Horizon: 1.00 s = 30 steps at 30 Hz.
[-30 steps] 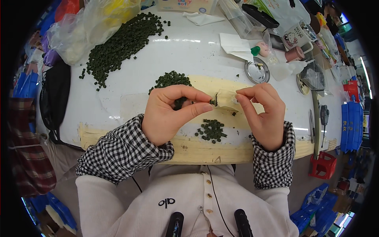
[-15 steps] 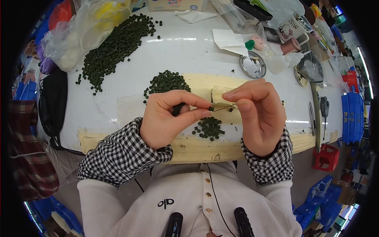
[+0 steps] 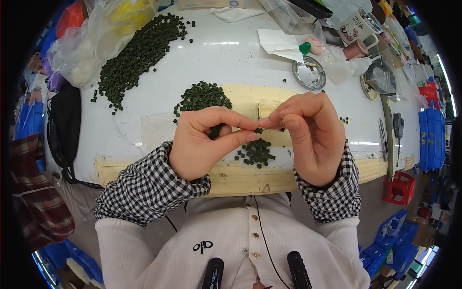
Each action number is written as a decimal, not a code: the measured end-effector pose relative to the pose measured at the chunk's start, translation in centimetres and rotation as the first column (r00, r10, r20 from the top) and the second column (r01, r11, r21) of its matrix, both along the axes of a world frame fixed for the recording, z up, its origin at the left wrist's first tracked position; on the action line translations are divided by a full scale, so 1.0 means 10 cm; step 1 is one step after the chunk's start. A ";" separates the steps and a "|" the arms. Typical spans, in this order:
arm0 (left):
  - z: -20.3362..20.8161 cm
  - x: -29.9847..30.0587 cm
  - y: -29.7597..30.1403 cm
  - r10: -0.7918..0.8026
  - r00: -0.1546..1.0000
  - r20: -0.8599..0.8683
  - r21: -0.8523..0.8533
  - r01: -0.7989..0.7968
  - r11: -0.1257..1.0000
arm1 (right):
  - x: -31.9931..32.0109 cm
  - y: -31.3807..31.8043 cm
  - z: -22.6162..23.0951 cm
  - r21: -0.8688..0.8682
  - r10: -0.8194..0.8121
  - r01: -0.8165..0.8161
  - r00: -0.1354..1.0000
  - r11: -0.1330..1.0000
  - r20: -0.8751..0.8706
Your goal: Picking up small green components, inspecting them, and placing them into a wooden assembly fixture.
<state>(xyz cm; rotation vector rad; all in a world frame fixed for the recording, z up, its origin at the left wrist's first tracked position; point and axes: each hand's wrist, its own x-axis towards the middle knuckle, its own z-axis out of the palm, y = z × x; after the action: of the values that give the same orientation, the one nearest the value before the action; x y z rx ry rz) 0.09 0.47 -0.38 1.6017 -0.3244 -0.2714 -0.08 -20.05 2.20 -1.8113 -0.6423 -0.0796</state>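
Observation:
Between the thumb and forefinger of my left hand [image 3: 199,142] is a small dark green piece [image 3: 259,130]. More dark green shows in the curl of that hand, behind the forefinger. My right hand [image 3: 315,137] pinches a thin needle-like rod; its tip meets the small piece, and most of its length is hidden by the fingers. Behind the fingertips lies a pale yellow block [image 3: 267,107]. Below them is a small cluster of green pieces [image 3: 256,154], and a larger heap [image 3: 204,98] sits beyond my left hand.
A long pile of green pieces [image 3: 139,55] spreads at the far left beside plastic bags [image 3: 79,55]. Toward the right are a round metal lid [image 3: 308,73], white paper [image 3: 279,44], a mug [image 3: 355,28], a pink spool [image 3: 356,49], tweezers [image 3: 383,139] and a screwdriver [image 3: 398,132].
My right fingertips have come closer to the left ones, so less of the rod shows. The left hand keeps its pinch on the small piece. The whole view has shifted slightly.

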 end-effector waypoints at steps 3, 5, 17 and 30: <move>0.01 0.00 0.00 0.005 1.000 -0.002 0.004 -0.005 1.000 | 0.01 0.00 0.00 -0.004 0.001 -0.001 1.000 1.000 0.009; 0.02 0.00 0.00 0.011 1.000 -0.010 0.015 -0.011 1.000 | -0.01 0.00 0.01 0.075 -0.046 0.047 0.999 0.996 -0.023; 0.02 0.02 0.01 0.043 0.997 -0.061 -0.007 -0.044 0.999 | 0.15 -0.15 -0.13 -0.390 -0.278 0.436 0.874 0.812 0.399; -0.03 0.03 0.00 0.089 0.987 -0.137 -0.202 -0.116 0.972 | -0.14 0.02 0.00 -0.245 -0.141 0.211 0.951 0.946 0.275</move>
<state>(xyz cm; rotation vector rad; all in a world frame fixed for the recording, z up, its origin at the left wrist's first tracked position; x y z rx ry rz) 0.35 0.49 -0.70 1.3810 -0.1653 -0.2498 -1.47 -19.83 2.23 -2.1447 -0.6944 -0.3668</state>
